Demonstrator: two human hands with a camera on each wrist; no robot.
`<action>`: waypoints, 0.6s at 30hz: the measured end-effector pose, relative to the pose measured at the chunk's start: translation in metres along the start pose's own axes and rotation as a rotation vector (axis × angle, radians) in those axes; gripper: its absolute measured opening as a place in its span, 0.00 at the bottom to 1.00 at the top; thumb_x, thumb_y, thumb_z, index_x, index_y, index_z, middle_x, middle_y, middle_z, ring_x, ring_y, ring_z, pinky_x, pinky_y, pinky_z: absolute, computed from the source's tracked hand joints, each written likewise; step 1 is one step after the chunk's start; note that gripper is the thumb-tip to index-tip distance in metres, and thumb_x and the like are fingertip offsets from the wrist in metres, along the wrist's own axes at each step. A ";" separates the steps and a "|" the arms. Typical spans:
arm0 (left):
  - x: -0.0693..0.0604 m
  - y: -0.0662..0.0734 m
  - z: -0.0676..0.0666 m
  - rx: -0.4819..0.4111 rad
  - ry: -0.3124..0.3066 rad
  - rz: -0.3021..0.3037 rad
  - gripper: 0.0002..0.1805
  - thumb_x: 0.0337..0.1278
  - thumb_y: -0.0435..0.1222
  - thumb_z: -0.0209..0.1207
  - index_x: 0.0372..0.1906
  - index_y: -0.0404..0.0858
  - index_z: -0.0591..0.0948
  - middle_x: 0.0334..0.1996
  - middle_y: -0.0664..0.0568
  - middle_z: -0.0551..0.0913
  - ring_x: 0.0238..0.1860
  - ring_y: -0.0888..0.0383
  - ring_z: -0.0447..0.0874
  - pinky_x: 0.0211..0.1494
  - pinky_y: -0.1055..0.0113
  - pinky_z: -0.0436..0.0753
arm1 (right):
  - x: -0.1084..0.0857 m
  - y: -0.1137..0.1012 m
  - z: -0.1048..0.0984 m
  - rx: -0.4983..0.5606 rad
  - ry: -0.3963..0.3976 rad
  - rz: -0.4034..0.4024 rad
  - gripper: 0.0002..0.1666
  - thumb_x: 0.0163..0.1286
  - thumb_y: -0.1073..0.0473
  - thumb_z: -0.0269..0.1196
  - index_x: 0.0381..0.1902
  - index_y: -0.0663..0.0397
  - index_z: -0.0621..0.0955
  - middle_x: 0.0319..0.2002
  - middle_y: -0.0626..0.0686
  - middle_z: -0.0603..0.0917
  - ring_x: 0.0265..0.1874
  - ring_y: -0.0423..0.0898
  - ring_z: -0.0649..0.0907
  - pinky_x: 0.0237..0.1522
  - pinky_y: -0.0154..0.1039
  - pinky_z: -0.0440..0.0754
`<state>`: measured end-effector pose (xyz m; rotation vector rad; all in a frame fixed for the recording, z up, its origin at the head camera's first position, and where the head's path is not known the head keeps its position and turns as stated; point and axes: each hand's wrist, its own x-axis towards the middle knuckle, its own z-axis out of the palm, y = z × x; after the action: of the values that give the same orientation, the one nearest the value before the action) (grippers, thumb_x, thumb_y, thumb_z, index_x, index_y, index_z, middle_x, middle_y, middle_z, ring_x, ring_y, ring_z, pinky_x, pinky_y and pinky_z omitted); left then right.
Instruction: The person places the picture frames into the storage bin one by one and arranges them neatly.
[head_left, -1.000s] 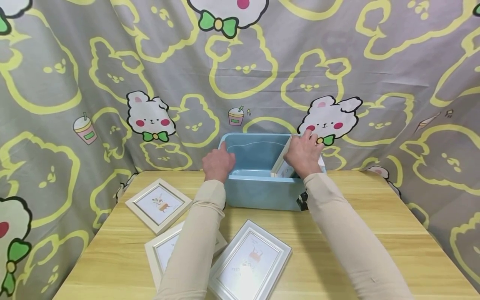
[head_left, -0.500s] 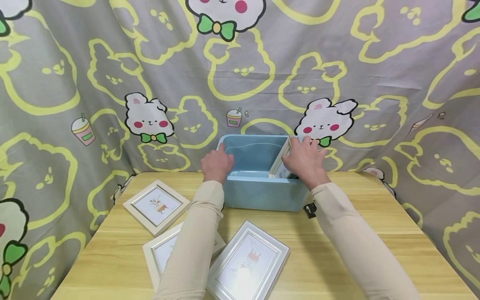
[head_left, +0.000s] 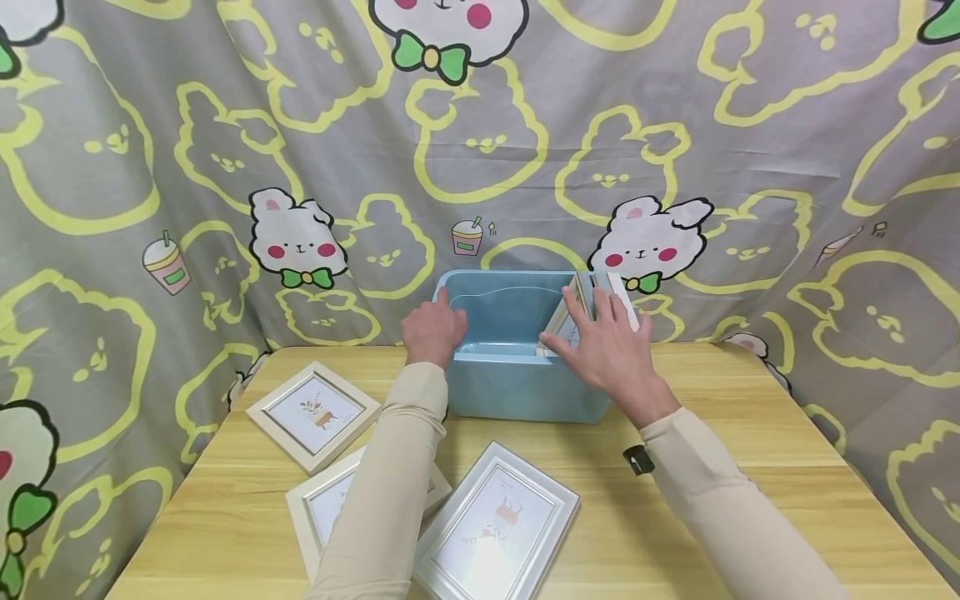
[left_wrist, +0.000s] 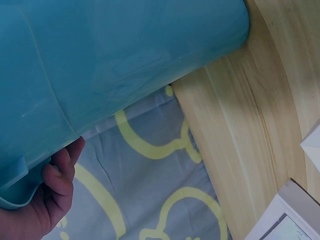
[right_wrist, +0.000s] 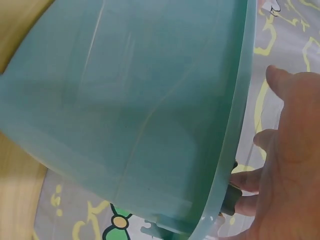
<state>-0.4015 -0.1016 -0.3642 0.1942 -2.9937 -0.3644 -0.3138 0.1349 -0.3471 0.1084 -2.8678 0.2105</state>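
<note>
A light blue plastic bin (head_left: 525, 393) stands at the back of the table. My left hand (head_left: 433, 331) grips its left end; in the left wrist view the fingers of the left hand (left_wrist: 59, 185) curl round the rim there. Picture frames lean at the bin's right end: a cream one (head_left: 558, 327) and a white-edged one (head_left: 624, 302). Over them my right hand (head_left: 613, 354) is spread, fingers extended; whether the fingertips touch them is unclear. In the right wrist view the right hand (right_wrist: 292, 160) is beyond the bin wall (right_wrist: 135, 100), which hides the frames.
On the wooden table (head_left: 750, 450) lie a small cream picture frame (head_left: 315, 414) at left, a second cream frame (head_left: 318, 508) partly under the left sleeve, and a larger silver-white frame (head_left: 498, 525) in front. A patterned curtain (head_left: 517, 108) hangs close behind the bin.
My right hand has let go of the leaning frames' top and drawn back toward me, its fingers now spread. The left hand stays on the bin's left end.
</note>
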 end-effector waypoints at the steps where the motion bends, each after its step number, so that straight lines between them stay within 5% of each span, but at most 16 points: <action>1: 0.000 0.000 0.000 -0.003 0.000 -0.001 0.34 0.63 0.52 0.42 0.74 0.50 0.59 0.52 0.38 0.81 0.46 0.40 0.83 0.45 0.49 0.81 | -0.002 0.000 0.001 -0.007 0.004 -0.013 0.52 0.62 0.21 0.45 0.77 0.34 0.49 0.74 0.63 0.55 0.72 0.63 0.56 0.62 0.78 0.48; 18: -0.002 0.001 -0.001 -0.016 0.013 -0.006 0.32 0.63 0.50 0.42 0.73 0.50 0.61 0.51 0.38 0.82 0.45 0.41 0.83 0.45 0.50 0.81 | -0.039 -0.009 0.013 -0.045 0.022 -0.114 0.52 0.60 0.19 0.45 0.77 0.33 0.53 0.76 0.61 0.53 0.75 0.64 0.53 0.62 0.79 0.46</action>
<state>-0.3997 -0.1008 -0.3635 0.2029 -2.9776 -0.3859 -0.2783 0.1263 -0.3686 0.2580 -2.8316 0.1242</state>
